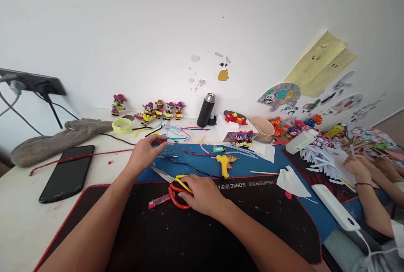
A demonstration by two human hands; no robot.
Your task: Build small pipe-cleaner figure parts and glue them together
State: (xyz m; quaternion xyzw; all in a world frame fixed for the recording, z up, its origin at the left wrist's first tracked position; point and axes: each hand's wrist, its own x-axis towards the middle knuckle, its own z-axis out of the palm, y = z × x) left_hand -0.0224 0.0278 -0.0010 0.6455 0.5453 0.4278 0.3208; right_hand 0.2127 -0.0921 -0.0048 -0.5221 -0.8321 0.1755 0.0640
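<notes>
My left hand [147, 153] is closed in a pinch above the back of the mat, with a bit of red fuzzy stem at its fingertips. A long red pipe cleaner [107, 153] runs from the far left, across the phone, up to this hand. My right hand [203, 194] is closed on the scissors [179, 200], which have yellow and red handles. Their blades point left and away from me, slightly apart, low over the mat. Just left of the handles lies a pink lighter [160, 201]. A yellow glue gun [224, 165] rests beyond my right hand.
Several pipe-cleaner figures [147, 114] stand along the wall near a black flask [206, 110]. At left are a black phone [67, 174], driftwood [63, 137] and a tape roll [122, 126]. A power bank-like white device [335, 207] and another person's hands [360, 169] are at right.
</notes>
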